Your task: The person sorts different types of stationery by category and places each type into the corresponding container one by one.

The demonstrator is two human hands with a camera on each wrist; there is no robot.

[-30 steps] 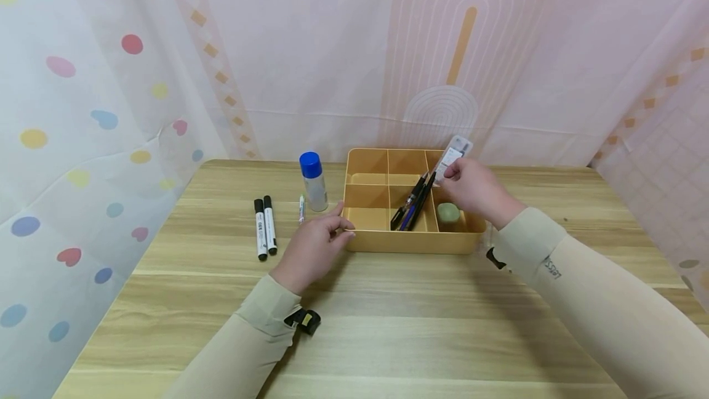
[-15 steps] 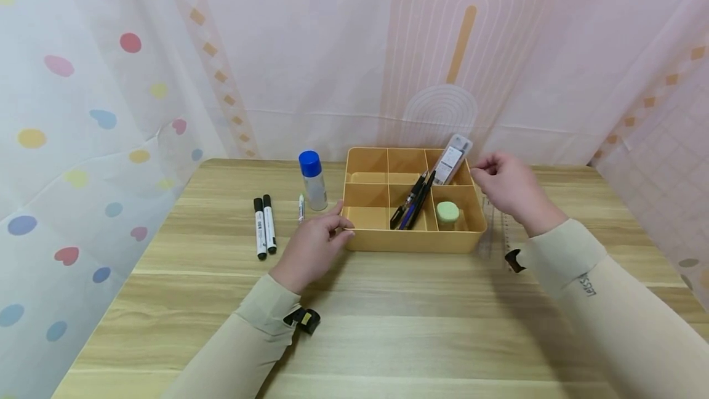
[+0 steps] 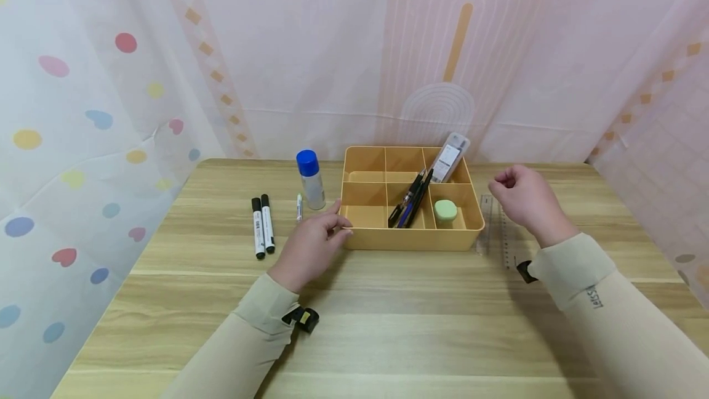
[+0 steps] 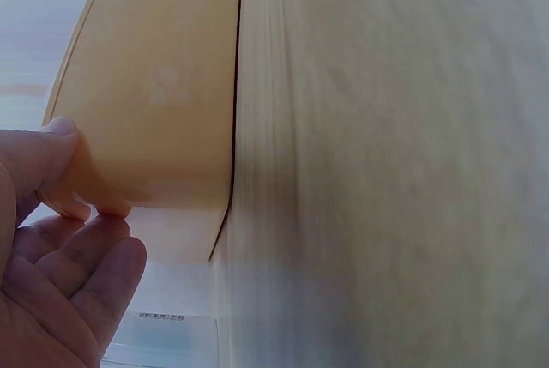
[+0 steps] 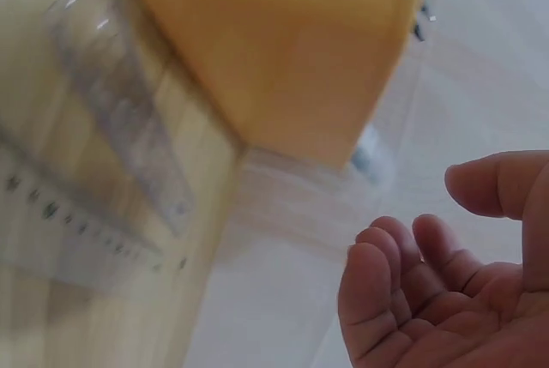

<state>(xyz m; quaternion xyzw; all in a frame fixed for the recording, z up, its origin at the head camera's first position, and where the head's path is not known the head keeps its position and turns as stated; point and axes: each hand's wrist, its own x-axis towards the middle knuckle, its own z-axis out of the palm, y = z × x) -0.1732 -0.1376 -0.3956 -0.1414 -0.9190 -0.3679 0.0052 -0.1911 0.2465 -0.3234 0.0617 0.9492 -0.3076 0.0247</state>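
Observation:
The tan desk organizer point(image 3: 410, 240) has several compartments. Its front left corner is between the thumb and fingers of my left hand point(image 3: 312, 244), which grips it; the left wrist view shows the thumb on the organizer's wall point(image 4: 163, 85). Off its right side hovers my right hand point(image 3: 526, 202), fingers loosely curled and holding nothing; the right wrist view shows a gap between thumb and fingertips. Inside the organizer, several pens point(image 3: 412, 199) lean in the front middle compartment. A light green rounded block point(image 3: 445, 210) sits at front right, and a clear labelled case point(image 3: 450, 157) leans at back right.
Two clear rulers, one near the organizer point(image 3: 484, 226) and one farther right point(image 3: 506, 242), lie below my right hand. Left of the organizer stand a blue-capped bottle point(image 3: 311, 180), a small slim tube point(image 3: 300, 207) and two markers point(image 3: 263, 226) lying flat. A patterned curtain point(image 3: 310, 48) hangs behind.
My right hand has let go of the clear case, which now leans in the back right compartment, and moved right, over the rulers. The left hand stays on the corner.

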